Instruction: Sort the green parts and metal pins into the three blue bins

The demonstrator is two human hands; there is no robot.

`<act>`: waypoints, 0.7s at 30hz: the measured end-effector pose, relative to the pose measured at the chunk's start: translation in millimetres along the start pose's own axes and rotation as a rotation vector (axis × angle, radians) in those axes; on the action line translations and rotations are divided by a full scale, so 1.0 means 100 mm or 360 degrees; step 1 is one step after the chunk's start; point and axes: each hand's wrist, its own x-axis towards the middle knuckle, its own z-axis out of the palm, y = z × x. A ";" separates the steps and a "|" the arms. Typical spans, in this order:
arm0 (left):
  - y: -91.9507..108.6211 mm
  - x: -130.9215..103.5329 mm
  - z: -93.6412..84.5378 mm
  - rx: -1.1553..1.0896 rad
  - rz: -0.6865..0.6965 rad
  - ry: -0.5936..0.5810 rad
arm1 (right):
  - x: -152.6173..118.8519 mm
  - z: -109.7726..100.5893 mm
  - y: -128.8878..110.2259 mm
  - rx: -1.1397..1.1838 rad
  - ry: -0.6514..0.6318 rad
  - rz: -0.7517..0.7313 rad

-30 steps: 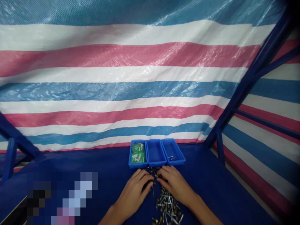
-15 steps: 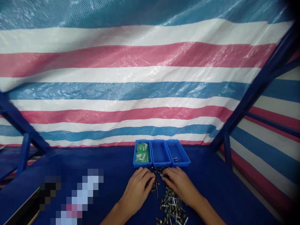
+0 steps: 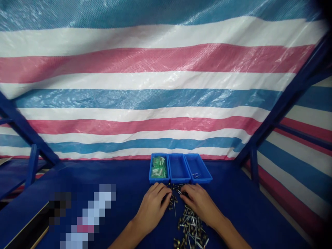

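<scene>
My left hand [image 3: 155, 204] rests on the blue table just in front of the bins, its fingers curled at the left edge of some small dark and metal parts. Opposite it, my right hand [image 3: 199, 201] has its thumb and fingers closed around small metal pieces, too small to make out. Between and below the hands lies a pile of metal pins with brassy heads [image 3: 190, 223]. Behind stand three blue bins: the left bin [image 3: 159, 180] holds green and white packets, the middle bin [image 3: 179, 167] shows its bare bottom, and the right bin [image 3: 198, 162] holds a few metal pins.
On the left of the blue table [image 3: 124, 186] lie a pixelated pale object [image 3: 89, 216] and a long black object with light edges [image 3: 31, 224]. Blue metal frame posts stand at both sides, with a striped plastic sheet [image 3: 145, 81] behind.
The view has shifted slightly, so the bins and table items appear a little to the right. The hands have barely moved.
</scene>
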 end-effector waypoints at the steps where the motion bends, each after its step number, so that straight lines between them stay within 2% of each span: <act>1: 0.00 0.00 0.00 -0.0003 0.0002 -0.0002 | 0.00 0.01 0.01 0.0000 0.0003 0.0003; 21: 0.00 0.00 -0.01 -0.0006 0.0013 -0.0046 | 0.00 -0.02 -0.03 0.0013 -0.0010 0.0003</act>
